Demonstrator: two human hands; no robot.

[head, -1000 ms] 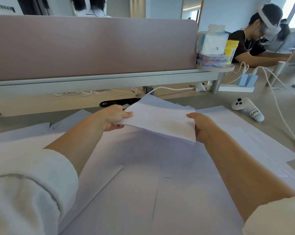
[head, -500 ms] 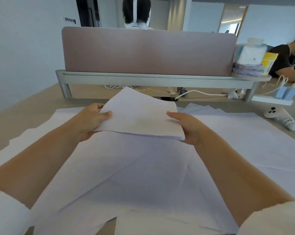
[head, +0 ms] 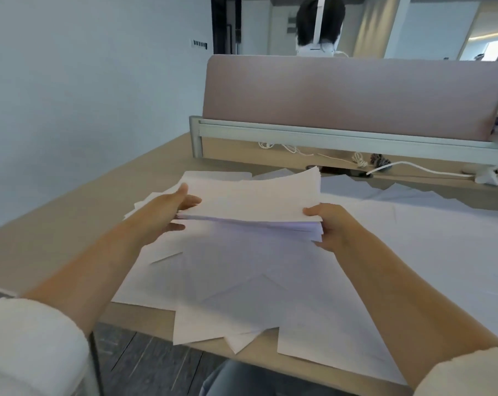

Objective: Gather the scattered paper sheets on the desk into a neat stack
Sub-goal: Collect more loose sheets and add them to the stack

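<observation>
The desk (head: 70,212) lies under loose sheets (head: 242,281). You hold the stack (head: 250,201) above them, long axis left to right. The left hand (head: 167,212) pinches its left edge and the right hand (head: 330,227) grips its right corner.

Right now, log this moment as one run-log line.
paper stack: held over loose sheets | left hand: pinches its left edge | right hand: grips its right corner | loose sheets: spread across desk

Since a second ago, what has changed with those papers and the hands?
Both hands carried the held stack leftward along the desk, and the view swung left too. As before, the left hand and right hand hold its ends, and loose sheets lie scattered underneath.
</observation>
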